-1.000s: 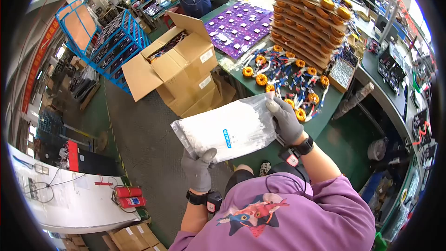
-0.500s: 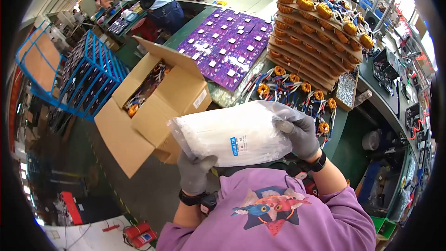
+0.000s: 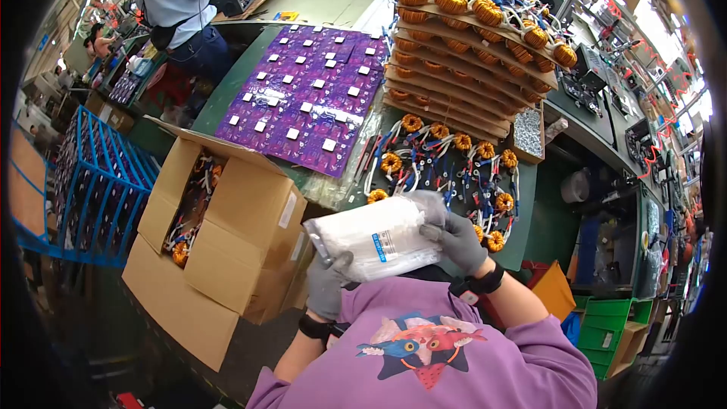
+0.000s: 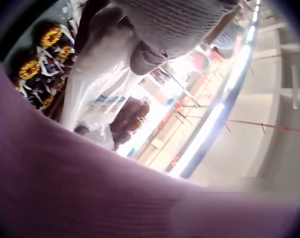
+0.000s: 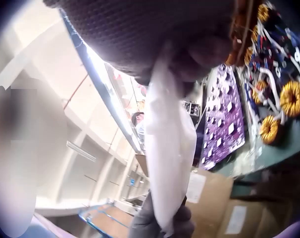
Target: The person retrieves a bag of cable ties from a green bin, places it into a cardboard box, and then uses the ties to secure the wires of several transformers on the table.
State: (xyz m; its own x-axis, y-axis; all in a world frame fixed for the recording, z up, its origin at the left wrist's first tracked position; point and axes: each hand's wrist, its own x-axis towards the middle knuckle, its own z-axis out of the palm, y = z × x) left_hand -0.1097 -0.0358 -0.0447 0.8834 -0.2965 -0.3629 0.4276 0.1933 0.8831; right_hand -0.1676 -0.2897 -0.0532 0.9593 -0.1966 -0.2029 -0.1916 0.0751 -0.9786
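Observation:
A clear plastic bag of white strips (image 3: 379, 238) with a blue label is held up in front of the purple shirt. My left hand (image 3: 327, 286), in a grey glove, grips its lower left corner, thumb on the front. The gloved right hand (image 3: 459, 242) pinches the bag's right end. In the left wrist view the bag (image 4: 98, 94) hangs below the left hand (image 4: 165, 25). Seen edge-on in the right wrist view, the bag (image 5: 167, 144) runs between the right hand (image 5: 155, 39) and the left hand (image 5: 162, 223).
An open carton (image 3: 250, 238) holding wired coils stands at left. Purple circuit boards (image 3: 303, 91), loose orange coils (image 3: 390, 163) and a layered coil stack (image 3: 469, 68) lie on the green table (image 3: 522, 216). Green crates (image 3: 602, 333) stand at lower right; a person (image 3: 178, 11) stands at upper left.
The head view has turned and come nearer the table, so the carton, boards and coil stack appear further left. Both hands still hold the bag.

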